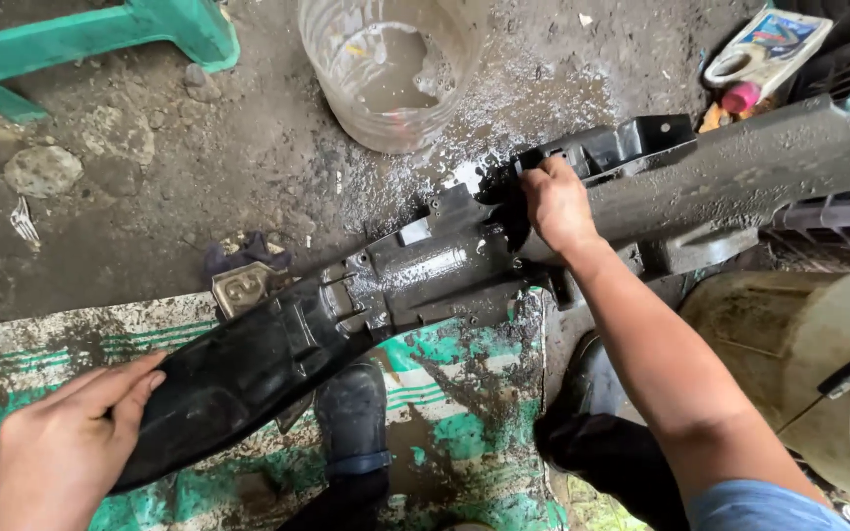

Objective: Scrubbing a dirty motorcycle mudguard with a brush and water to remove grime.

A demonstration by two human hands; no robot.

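A long black plastic mudguard (415, 270), wet and caked with mud, stretches from the lower left to the upper right. My left hand (66, 447) grips its rounded lower end. My right hand (555, 202) presses a dark cloth or sponge (505, 202) against the middle of the part, where the surface looks wet and cleaner. The upper right stretch is still grey with dried mud.
A clear plastic bucket (390, 69) of murky water stands on the muddy ground above. A green plastic stool leg (81, 44) is at the top left. A green and white mat (444, 393) lies below, with my dark boots (351, 418) on it. Bottles and clutter (764, 54) sit top right.
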